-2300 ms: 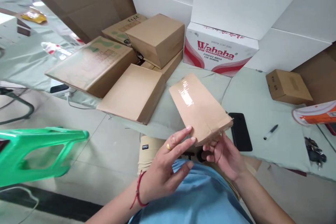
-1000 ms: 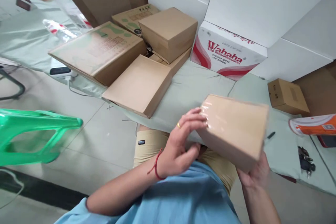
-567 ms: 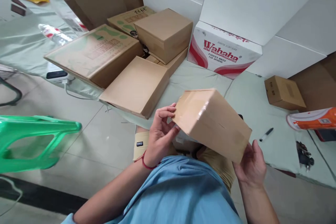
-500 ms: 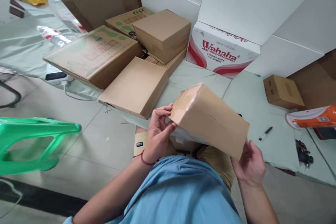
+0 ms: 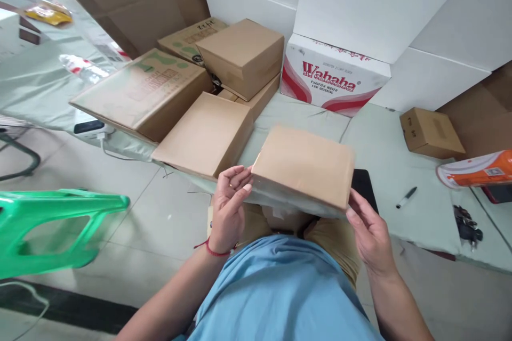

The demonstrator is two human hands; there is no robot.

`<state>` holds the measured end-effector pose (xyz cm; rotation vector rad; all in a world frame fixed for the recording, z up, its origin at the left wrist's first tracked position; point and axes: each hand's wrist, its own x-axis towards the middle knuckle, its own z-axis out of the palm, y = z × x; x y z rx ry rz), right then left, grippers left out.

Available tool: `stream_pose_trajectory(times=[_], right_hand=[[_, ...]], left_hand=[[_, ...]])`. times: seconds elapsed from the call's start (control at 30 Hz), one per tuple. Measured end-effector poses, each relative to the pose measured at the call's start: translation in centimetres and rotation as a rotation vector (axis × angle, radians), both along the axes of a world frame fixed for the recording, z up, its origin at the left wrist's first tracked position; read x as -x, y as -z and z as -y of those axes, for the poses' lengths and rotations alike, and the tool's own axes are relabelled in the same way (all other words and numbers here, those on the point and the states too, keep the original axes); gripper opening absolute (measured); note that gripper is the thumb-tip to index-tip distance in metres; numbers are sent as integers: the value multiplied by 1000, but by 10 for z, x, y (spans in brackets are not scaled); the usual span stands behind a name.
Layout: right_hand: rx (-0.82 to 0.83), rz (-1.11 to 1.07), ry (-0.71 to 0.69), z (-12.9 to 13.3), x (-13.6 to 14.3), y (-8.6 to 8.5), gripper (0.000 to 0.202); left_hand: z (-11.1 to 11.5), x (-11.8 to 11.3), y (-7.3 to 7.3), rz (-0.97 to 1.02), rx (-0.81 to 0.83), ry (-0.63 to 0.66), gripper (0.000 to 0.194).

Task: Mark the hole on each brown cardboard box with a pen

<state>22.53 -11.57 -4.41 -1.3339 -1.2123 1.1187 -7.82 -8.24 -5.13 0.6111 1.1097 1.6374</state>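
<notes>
A plain brown cardboard box [image 5: 304, 165] is between my hands at the table's front edge, its broad face turned up towards me. My left hand [image 5: 230, 208] grips its left end, fingertips at the near left corner and thumb below them. At the opposite end, my right hand [image 5: 370, 232] has its fingers and thumb closed on the near right corner. The box's underside is hidden, so I cannot tell whether it touches the table. A black flat object [image 5: 366, 189] shows partly behind its right end.
Several cardboard boxes [image 5: 206, 133] are grouped on the left of the cloth-covered table [image 5: 420, 234]. A white and red Wahaba carton [image 5: 334, 77] stands against the wall. Rightward lie a small box [image 5: 432, 130], a pen [image 5: 407, 197], keys [image 5: 467, 226] and an orange-white cylinder [image 5: 476, 169]. A green stool [image 5: 60, 229] stands left.
Both hands have turned the box, bringing its broad face up and its taped left end out of sight. The black flat object behind it now shows more.
</notes>
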Motion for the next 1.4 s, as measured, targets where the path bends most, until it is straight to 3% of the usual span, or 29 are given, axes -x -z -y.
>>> stream_pose_trajectory(times=[0.13,0.27,0.43,0.53,0.63,0.73,0.87,1.0,1.17,1.4], right_hand=[[31,-8,-51,-6,-3,5,49],[72,60,-20,-20,3,19,58],[174,119,37,-32,9,44,55],[163,94,134,-33,7,46,46],[63,-7,263,-36,2,31,40],[-67,-38,274,-35,-3,7,37],[-200,206,110,-22,0,-22,38],[-437,515,-87,-4,18,-42,65],[-687,673,-273,-2,43,-58,83],[-732,605,-224,-8,38,-64,84]], left_hand=[[0,12,1,-39,-29,-11,40],[-3,13,17,-45,-46,-7,43],[-3,4,44,-120,173,79,48],[3,3,40,-140,99,175,47],[7,3,19,-212,-96,207,40],[5,1,2,-244,-198,184,43],[-3,-5,-1,-151,-208,70,39],[-5,-2,1,-96,-121,-80,41],[-7,9,-5,-121,-59,-130,39],[-6,9,-24,-83,-97,-133,31]])
